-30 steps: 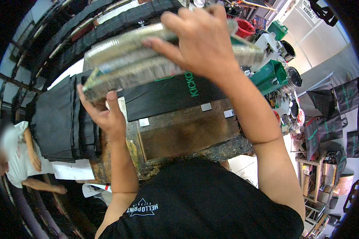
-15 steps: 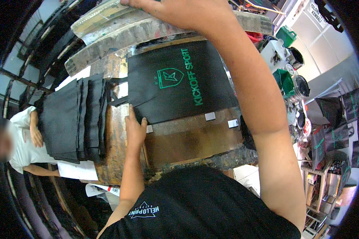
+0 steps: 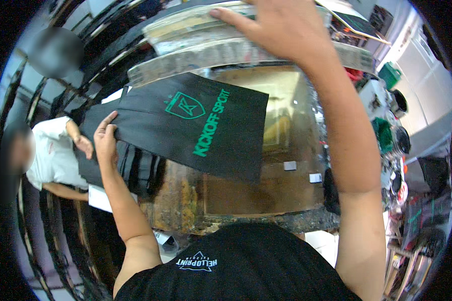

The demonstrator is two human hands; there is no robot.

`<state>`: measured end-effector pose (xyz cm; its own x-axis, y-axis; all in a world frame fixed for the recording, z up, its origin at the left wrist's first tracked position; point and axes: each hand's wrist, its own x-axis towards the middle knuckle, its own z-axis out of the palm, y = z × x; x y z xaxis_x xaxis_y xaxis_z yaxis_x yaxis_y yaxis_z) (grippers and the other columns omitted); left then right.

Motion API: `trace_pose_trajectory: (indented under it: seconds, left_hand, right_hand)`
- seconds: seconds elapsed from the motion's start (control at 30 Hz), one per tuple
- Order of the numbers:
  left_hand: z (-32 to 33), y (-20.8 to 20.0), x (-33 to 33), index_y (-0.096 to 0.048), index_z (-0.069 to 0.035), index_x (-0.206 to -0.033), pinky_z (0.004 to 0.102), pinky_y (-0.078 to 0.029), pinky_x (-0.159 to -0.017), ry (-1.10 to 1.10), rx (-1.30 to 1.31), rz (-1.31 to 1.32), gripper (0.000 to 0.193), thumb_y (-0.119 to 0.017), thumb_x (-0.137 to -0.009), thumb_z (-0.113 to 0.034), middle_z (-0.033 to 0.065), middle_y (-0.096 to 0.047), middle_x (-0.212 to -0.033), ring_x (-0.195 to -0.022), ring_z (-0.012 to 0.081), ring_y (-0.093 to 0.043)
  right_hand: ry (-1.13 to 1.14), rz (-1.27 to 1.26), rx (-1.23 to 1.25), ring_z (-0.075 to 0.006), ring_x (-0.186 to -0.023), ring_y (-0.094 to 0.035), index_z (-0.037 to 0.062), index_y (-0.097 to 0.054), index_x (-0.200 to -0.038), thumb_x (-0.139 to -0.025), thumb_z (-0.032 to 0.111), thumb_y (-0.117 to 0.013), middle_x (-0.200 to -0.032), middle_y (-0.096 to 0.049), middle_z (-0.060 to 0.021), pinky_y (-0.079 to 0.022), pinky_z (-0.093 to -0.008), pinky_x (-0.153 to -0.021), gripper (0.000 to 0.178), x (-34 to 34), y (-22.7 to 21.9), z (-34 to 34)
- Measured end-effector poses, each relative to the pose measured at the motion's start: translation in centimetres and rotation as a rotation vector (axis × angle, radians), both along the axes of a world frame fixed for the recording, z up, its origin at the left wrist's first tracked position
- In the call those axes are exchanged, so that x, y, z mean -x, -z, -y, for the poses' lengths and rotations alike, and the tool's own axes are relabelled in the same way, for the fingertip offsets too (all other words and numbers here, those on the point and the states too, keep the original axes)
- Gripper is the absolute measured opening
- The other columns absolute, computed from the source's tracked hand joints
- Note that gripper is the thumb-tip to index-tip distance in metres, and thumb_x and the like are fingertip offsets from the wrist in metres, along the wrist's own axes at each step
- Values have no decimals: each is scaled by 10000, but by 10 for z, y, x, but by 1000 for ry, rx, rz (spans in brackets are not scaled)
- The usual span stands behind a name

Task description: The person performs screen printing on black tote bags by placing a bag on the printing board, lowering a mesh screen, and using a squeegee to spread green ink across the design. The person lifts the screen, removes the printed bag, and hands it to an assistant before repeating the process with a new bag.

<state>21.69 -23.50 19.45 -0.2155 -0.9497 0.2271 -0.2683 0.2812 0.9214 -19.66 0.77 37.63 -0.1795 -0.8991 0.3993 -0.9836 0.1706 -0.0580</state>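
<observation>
A flat black fabric bag [image 3: 241, 133] with a green shield emblem and green lettering is tilted across the work board. My left hand [image 3: 107, 143] pinches its left end between thumb and fingers, over a stack of black bags [image 3: 138, 170]. The bag's right part is above the brown board [image 3: 236, 198]. At the top, my right hand [image 3: 291, 30] is on the raised wooden screen frame [image 3: 186, 62], its thumb stretched along it. The other fingers of that hand run out of the picture.
At the left, a co-worker in a white shirt [image 3: 58, 155] holds a hand [image 3: 84, 145] near the stack. White paper [image 3: 105, 199] lies below it. Two small white pads, one pad [image 3: 290, 165] farther left, sit on the board. Cans [image 3: 401, 140] and a green container [image 3: 389, 75] stand at right.
My left hand has drawn the bag leftward off the board and over the stack, turning it askew. More of the board shows. My right hand stays at the raised frame.
</observation>
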Motion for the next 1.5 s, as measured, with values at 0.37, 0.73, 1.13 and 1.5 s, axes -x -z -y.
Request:
trace_pose_trajectory:
  seconds: [0.37, 0.73, 1.13, 1.5]
  left_hand:
    - [51, 19, -357, -780, -90, -1240, 276, -512, -697, -601, -11, 131, 363, -588, -934, -62, 38, -702, -892, -752, 135, -620]
    - [-188, 145, -10, -749, -64, -922, 414, -569, -685, 43, 801, 463, 114, -778, -863, -157, 100, -740, -905, -788, 311, -715]
    - [-15, 122, -84, -569, 22, -1402, 565, -479, -1033, -617, 597, 1157, 569, -671, -989, -355, 266, -600, -1400, -1294, 412, -564]
    - [-31, 102, -61, -728, -60, -937, 435, -618, -662, -320, 319, 1250, 125, -633, -907, -136, 176, -766, -945, -817, 301, -773]
  right_hand:
    - [-94, -150, 424, -429, -946, -701, 45, -740, -1056, -986, 649, -544, -964, -735, -246, -481, -533, -927, 639, 12, 38, 30]
    - [9, -190, 353, -460, -1041, -674, 11, -732, -1152, -1007, 579, -579, -1057, -722, -275, -464, -526, -995, 606, 4, 34, 27]
    - [91, -266, 289, -456, -1190, -648, -60, -679, -1297, -1066, 424, -582, -1257, -689, -302, -469, -472, -1046, 544, -2, 33, 19]
    - [9, -238, 283, -459, -1195, -647, -47, -674, -1323, -1074, 463, -552, -1268, -692, -296, -464, -482, -1056, 581, 30, 40, 29]
